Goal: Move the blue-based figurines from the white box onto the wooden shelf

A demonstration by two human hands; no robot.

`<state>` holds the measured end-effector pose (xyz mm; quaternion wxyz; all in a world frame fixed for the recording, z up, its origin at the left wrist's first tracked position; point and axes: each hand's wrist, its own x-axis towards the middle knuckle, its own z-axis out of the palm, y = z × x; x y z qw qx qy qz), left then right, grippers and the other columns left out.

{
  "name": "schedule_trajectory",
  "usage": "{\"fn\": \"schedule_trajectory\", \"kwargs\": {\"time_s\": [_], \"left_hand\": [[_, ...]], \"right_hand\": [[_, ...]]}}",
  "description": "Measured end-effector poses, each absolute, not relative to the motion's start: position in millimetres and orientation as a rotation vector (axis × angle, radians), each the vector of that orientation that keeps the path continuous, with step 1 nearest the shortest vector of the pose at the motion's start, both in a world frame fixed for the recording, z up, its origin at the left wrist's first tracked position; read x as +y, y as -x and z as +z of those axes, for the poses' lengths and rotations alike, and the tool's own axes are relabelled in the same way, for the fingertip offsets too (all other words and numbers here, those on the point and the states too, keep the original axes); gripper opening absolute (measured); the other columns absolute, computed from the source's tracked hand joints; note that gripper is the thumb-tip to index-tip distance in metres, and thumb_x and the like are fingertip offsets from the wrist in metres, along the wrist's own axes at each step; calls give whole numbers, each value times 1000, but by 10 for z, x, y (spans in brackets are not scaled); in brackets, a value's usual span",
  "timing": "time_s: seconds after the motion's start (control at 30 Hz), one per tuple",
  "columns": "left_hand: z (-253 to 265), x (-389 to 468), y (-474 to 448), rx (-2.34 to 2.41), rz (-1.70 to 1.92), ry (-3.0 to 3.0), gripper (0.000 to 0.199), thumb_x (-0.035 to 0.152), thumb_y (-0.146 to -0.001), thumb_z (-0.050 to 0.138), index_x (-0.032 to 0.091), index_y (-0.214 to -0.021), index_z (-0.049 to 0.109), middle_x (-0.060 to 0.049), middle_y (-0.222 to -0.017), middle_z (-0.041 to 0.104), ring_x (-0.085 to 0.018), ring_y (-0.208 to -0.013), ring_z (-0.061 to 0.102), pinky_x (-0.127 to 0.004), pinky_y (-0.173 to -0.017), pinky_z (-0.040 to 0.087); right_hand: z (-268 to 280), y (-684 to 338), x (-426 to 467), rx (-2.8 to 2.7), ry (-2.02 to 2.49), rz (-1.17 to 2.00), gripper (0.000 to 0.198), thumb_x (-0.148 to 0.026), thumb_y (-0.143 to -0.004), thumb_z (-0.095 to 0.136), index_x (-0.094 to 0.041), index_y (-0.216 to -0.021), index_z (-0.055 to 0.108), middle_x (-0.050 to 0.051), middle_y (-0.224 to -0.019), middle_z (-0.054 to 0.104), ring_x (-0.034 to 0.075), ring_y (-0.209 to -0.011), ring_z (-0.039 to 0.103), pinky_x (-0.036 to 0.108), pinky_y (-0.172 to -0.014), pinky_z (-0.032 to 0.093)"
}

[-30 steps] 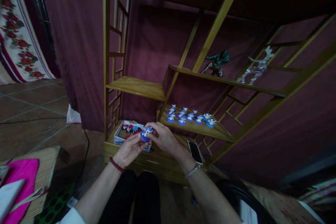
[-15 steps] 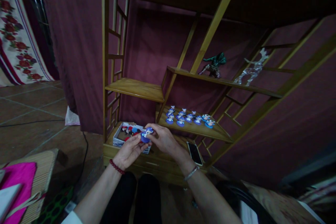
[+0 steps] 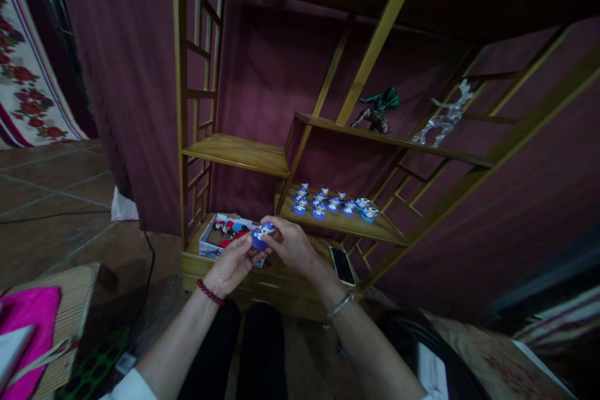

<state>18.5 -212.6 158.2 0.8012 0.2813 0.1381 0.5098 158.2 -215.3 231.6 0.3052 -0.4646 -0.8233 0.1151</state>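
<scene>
Between my two hands is a small purple-and-white figurine (image 3: 262,235) on a round purple base. My left hand (image 3: 233,269), with a red bead bracelet at the wrist, grips the base from the left. The fingers of my right hand (image 3: 294,249) close on the figurine from the right. Just behind my left hand, a white open box (image 3: 209,251) holds several red, black and blue pieces, partly covered by my fingers. Beyond my right hand, several similar purple-based figurines (image 3: 319,209) stand in rows on a shelf, with blue-based figurines (image 3: 369,214) at their right end.
The wooden shelf unit (image 3: 239,154) fills the middle. A phone (image 3: 342,265) lies on its low ledge. A dark green figure (image 3: 380,111) and a clear deer ornament (image 3: 445,115) stand on the higher right shelf. A woven stool (image 3: 77,300) with pink cloth is at lower left.
The view has shifted slightly. Both hands still hold the figurine in front of the box, and it appears tilted a little differently. The shelf figurines stay in place.
</scene>
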Motion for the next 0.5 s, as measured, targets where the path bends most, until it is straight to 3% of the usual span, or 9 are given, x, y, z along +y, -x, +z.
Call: {"fn": "schedule_trajectory", "kwargs": {"time_s": [0.3,0.5], "left_hand": [[1567,-2122,-227,323,1078,-587,16,20,-69,63,11,-83,61,-5,-82,64,-12,-71,60,-21,-65,46],[1536,-2120,-256,326,1091,-562,13,19,-71,62,11,-81,61,-5,-81,64,-14,-74,61,-24,-69,47]], "right_hand": [[2309,-1623,-2186,-2172,1223,333,24,-21,-75,51,-21,-98,55,1,-88,61,12,-73,55,22,-71,40],[2344,-1651,-2204,-2219,1220,337,23,-20,-75,51,-21,-98,54,0,-88,61,13,-75,55,23,-72,41]]}}
